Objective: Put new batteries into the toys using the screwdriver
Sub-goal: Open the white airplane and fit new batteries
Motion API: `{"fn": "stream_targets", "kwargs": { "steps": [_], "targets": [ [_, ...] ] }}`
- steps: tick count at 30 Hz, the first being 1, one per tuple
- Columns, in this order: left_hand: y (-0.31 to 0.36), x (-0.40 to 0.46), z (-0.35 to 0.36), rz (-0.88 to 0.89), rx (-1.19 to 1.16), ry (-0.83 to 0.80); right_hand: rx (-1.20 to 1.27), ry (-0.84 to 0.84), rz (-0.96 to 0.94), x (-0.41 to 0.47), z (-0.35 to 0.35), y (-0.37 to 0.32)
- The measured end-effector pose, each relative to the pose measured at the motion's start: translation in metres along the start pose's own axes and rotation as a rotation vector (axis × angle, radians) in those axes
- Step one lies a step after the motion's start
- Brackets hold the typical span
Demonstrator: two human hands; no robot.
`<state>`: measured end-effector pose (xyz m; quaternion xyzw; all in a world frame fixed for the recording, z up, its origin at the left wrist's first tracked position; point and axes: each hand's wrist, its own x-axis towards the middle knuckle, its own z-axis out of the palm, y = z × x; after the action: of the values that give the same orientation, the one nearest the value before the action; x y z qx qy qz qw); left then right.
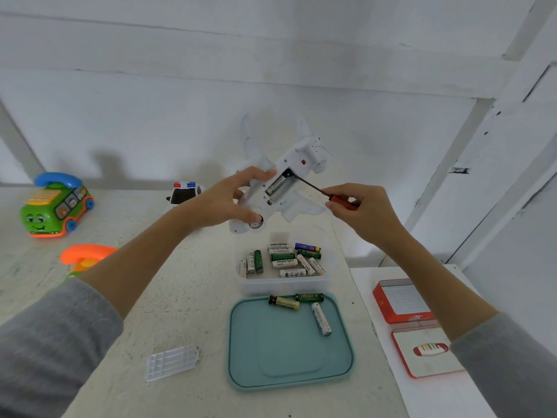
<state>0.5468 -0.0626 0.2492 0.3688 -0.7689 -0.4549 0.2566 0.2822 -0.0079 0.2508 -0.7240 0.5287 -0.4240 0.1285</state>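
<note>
My left hand (235,197) grips a white toy plane (289,179), held belly-up above the table. Its battery compartment is open and a battery (277,186) lies inside. My right hand (358,206) pinches a red-handled screwdriver (319,191); the dark tip reaches into the top end of the compartment. The white compartment cover (172,362) lies on the table at the lower left. A clear box (284,283) holds several batteries. On the teal lid (289,357) in front of it lie three batteries (301,306).
A green bus-shaped phone toy (55,206) stands at the far left, an orange toy (87,256) near my left arm, and a police car toy (184,193) behind my left hand. A red tin (402,301) and its lid (428,352) sit on white paper at the right.
</note>
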Motion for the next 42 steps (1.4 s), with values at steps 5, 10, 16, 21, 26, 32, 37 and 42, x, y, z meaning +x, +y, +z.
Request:
{"fn": "stream_targets", "kwargs": {
  "steps": [5, 10, 16, 21, 26, 32, 37, 42],
  "targets": [
    [0.002, 0.002, 0.002, -0.03, 0.134, 0.024, -0.113, -0.037, -0.033, 0.0, -0.003, 0.004],
    [0.006, 0.005, 0.006, -0.004, 0.29, 0.017, -0.155, -0.069, -0.05, -0.004, -0.008, 0.006],
    [0.007, 0.006, 0.012, -0.006, 0.342, 0.021, -0.199, -0.136, -0.067, -0.007, -0.013, 0.008],
    [0.011, 0.013, 0.013, 0.002, 0.362, 0.022, -0.275, -0.201, -0.093, -0.014, -0.004, 0.007],
    [0.005, 0.01, 0.01, -0.028, 0.325, 0.039, -0.227, 0.006, -0.105, -0.013, -0.008, 0.007],
    [0.001, 0.007, 0.011, -0.039, 0.275, 0.04, -0.221, 0.007, -0.102, -0.01, -0.005, 0.005],
    [0.006, 0.004, 0.013, -0.032, 0.278, 0.049, -0.211, -0.009, -0.092, -0.008, -0.004, 0.003],
    [0.008, 0.003, 0.014, 0.006, 0.354, 0.056, -0.201, -0.06, -0.069, -0.008, -0.008, 0.009]
  ]
}}
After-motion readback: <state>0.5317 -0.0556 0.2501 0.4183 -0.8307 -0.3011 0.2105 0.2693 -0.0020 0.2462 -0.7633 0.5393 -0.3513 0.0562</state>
